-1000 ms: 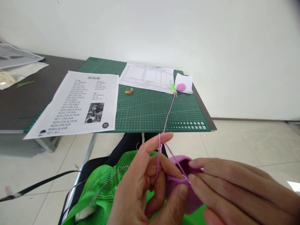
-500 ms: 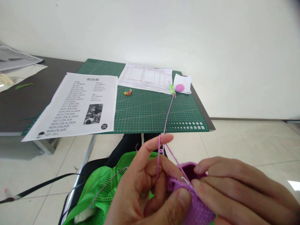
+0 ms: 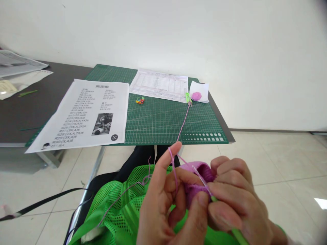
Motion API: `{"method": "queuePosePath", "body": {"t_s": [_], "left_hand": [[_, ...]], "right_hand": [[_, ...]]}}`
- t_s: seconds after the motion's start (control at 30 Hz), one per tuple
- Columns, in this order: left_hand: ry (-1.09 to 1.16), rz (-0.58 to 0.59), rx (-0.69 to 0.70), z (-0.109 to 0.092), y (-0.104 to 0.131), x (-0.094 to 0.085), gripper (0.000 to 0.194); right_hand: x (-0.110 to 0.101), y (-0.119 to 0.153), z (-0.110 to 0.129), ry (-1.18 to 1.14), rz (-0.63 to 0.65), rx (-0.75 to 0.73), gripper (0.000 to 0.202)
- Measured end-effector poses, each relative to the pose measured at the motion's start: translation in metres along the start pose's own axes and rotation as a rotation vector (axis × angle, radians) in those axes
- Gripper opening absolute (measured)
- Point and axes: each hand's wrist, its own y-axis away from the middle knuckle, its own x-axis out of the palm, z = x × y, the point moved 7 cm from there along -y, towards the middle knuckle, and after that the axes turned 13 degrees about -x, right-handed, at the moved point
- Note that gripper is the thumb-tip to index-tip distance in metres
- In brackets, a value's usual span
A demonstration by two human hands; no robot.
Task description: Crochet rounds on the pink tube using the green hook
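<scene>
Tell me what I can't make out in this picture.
In the head view:
Purple crocheted piece: lower part hidden behind the left hand and right hand.
Crochet hook: mid-handle covered by the right hand.
Printed form: writing too small.
Far-left papers: cut off by the left edge.

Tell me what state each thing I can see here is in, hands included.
Crocheted piece: held, open at the top
Crochet hook: held, tip exposed
Left hand: pinching the piece, index finger raised
Right hand: closed around the hook's handle
Yarn strand: looped around the left index finger
Yarn ball: wound, on white paper
Snips: lying down, blades unclear
Coloured clips: bunched on the cutting mat
Printed sheet: face up, corner overhanging the table
</scene>
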Motion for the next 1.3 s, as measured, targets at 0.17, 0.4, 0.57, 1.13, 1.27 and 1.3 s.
{"method": "queuePosePath", "body": {"t_s": [0.17,0.4,0.57,1.13,1.27,1.3], "left_hand": [[0.119,0.106,-0.158,-0.003,-0.005,-0.002,0.058],[0.239,0.319,-0.267,-0.006,-0.004,0.006,0.059],[0.174,0.359,-0.254,-0.012,-0.004,0.006,0.057],[0.213,0.465,-0.308,-0.014,0.0,0.014,0.053],[0.155,0.461,-0.291,-0.014,0.001,0.013,0.053],[0.142,0.457,-0.289,-0.014,0.001,0.013,0.054]], "right_hand": [[-0.007,0.007,0.001,-0.075,0.029,0.007,0.031],[-0.019,0.004,0.007,-0.102,0.158,0.12,0.024],[-0.025,-0.016,0.006,-0.067,0.188,-0.044,0.025],[-0.037,0.028,-0.01,-0.354,0.226,-0.035,0.015],[-0.032,0.025,-0.014,-0.501,0.259,0.037,0.014],[-0.031,0.023,-0.013,-0.518,0.277,0.042,0.014]]}}
